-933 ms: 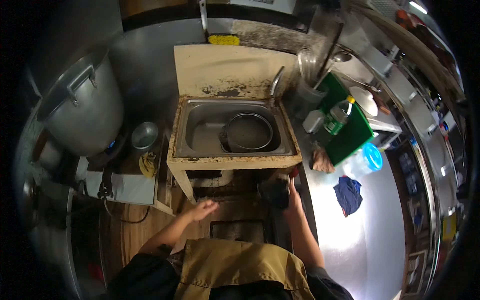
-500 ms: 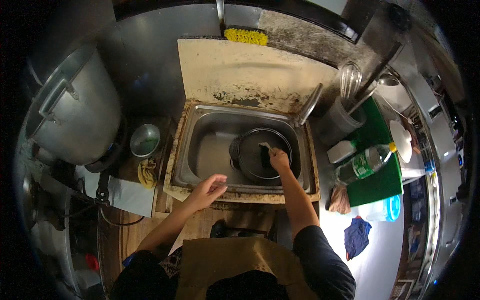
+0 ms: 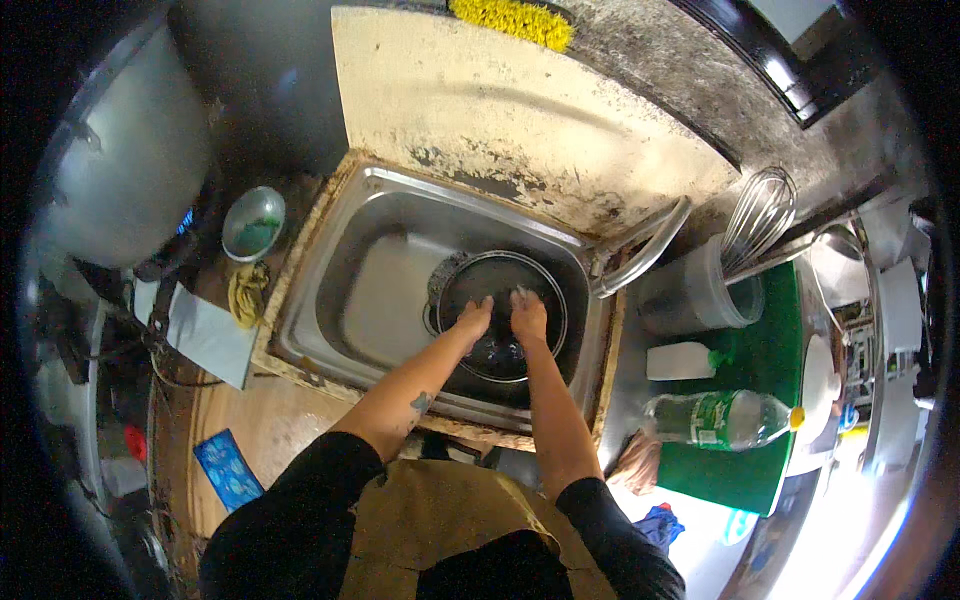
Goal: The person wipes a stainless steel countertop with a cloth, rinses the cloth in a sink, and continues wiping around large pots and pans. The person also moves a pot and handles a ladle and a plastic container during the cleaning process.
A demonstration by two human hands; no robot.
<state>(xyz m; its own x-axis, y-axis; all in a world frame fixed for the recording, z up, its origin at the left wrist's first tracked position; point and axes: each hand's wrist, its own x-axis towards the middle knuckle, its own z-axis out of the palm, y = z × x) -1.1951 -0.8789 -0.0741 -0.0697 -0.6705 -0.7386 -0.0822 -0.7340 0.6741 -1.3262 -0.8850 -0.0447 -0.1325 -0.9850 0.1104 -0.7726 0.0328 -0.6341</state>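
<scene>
Both my hands are inside a round, dark pan [image 3: 556, 340] with a bright metal rim, standing in the right part of a steel sink [image 3: 330, 235]. My left hand [image 3: 474, 319] has its fingers curled near the pan's middle. Beside it, my right hand [image 3: 528, 318] is also closed, and a small pale bit shows at its fingertips. Something dark and shiny lies below and between the hands, too dim to name. What the fingers grip is hidden. A faucet [image 3: 645, 250] leans over the sink's right side.
Left of the sink are a large pot [image 3: 130, 160] by a blue flame, a small bowl [image 3: 254, 223] and a yellow cloth [image 3: 247, 295]. To the right, a plastic bottle [image 3: 725, 420] and white container [image 3: 682, 361] lie by a tub [image 3: 690, 290] holding a whisk [image 3: 765, 215].
My left hand has moved from the sink's front edge into the pan, beside my right. The pale-ended dark thing in my right hand is now mostly hidden. The view has tilted and come closer.
</scene>
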